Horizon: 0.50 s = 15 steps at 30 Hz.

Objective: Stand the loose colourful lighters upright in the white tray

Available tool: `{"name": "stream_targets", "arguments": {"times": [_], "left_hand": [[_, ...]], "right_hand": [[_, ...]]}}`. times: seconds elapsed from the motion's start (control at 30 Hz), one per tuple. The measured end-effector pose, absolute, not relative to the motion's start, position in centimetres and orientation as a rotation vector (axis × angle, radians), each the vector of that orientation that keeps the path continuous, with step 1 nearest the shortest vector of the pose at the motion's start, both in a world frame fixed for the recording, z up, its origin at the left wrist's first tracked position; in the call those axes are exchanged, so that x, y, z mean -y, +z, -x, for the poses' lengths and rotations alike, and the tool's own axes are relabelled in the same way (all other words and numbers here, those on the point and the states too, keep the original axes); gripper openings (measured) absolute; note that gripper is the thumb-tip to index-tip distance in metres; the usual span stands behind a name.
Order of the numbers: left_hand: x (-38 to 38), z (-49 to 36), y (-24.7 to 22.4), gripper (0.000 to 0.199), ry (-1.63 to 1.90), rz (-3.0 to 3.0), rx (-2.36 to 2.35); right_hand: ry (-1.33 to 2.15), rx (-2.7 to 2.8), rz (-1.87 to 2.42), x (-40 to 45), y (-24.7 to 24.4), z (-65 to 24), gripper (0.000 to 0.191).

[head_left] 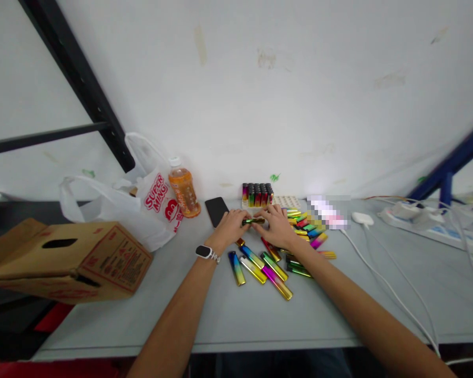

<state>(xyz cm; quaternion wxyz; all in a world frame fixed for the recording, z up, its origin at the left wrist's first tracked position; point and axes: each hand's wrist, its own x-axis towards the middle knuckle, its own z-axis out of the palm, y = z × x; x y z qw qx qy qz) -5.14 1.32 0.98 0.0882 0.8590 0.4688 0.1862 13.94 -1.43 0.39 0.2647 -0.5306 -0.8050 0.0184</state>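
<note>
- Left hand [232, 227] and right hand [278, 228] are gripping one green lighter [253, 221], far centre.
- Loose lighters [277, 282], too overlapped to count, are lying nearer and right.
- Tabletop [268, 325] is stretching from them to its near edge.
- One phone [216, 211], one bottle [185, 191] are sitting left.

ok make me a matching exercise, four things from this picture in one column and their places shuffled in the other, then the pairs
1. shiny green-gold lighter
2. clear bottle of orange drink
3. black rectangular phone
4. white watch with silver band

A. worn on the left wrist
B. beside the red-printed white plastic bag
C. held between the left hand and right hand
D. flat on the grey table

Pairs: 1-C, 2-B, 3-D, 4-A
</note>
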Motion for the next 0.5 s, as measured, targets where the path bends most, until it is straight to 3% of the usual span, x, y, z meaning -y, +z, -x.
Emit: {"name": "stream_targets", "arguments": {"times": [0.23,0.37,0.5], "left_hand": [[-0.7,3.1,1.7,0.02,1.196,-2.208,-1.061],[0.2,1.4,1.6,0.023,1.297,-2.031,-0.972],[0.7,0.5,1.6,0.023,1.326,-1.96,-0.946]], "right_hand": [[0.769,1.683,1.195,2.2,1.1,-14.0,0.046],[1.223,1.381,1.067,2.2,1.2,-13.6,0.062],[1.607,1.102,0.967,2.5,1.9,-13.1,0.066]]}}
